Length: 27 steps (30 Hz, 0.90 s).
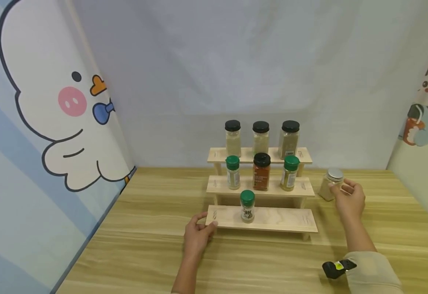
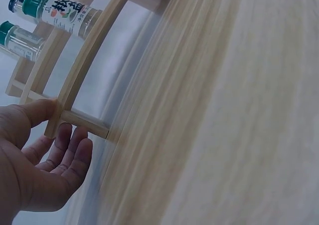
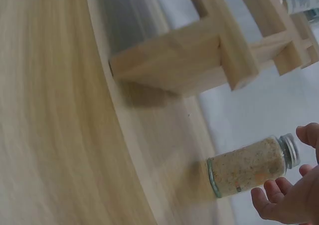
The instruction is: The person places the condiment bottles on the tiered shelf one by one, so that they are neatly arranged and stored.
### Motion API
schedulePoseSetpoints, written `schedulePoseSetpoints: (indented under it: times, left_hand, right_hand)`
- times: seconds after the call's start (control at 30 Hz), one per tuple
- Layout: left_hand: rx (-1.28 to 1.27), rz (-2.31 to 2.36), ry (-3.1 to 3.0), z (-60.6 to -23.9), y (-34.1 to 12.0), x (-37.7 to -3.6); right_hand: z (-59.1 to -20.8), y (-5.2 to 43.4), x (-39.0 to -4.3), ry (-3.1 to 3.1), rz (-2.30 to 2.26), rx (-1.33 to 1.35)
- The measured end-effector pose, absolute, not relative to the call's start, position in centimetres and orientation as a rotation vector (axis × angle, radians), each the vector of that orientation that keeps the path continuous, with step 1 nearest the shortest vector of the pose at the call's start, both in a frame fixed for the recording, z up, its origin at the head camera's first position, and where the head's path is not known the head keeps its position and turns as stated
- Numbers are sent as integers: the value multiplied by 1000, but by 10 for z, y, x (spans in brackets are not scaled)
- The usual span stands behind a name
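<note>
A three-tier wooden spice rack (image 1: 261,218) stands on the table. My left hand (image 1: 197,233) grips the left end of its lowest shelf, thumb on top and fingers beneath, as the left wrist view (image 2: 45,160) shows. To the right of the rack is a glass jar (image 1: 331,185) with a silver lid and pale, speckled contents. Around that jar (image 3: 249,167), my right hand (image 1: 350,200) has its thumb and fingers spread; in the right wrist view the thumb is apart from the lid. A green-capped shaker (image 1: 248,207) sits on the lowest shelf.
On the middle shelf are two green-capped shakers (image 1: 233,173) and a black-capped red spice jar (image 1: 261,173). Three black-capped jars (image 1: 261,139) line the top shelf. A pale curtain (image 1: 199,81) hangs behind the wooden table (image 1: 144,245).
</note>
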<state>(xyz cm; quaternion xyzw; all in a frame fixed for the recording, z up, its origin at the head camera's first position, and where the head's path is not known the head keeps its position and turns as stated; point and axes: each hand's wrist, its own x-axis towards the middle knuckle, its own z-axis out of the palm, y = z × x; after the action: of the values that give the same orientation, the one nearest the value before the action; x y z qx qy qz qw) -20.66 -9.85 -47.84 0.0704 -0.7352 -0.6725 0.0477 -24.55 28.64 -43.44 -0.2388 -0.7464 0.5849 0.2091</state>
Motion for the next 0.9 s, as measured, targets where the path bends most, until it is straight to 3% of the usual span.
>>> schedulePoseSetpoints:
  times: [0.9]
  left_hand:
    - [225, -2023, -2246, -481, -99, -208]
  right_hand:
    - [-465, 313, -278, -2241, 1467, -455]
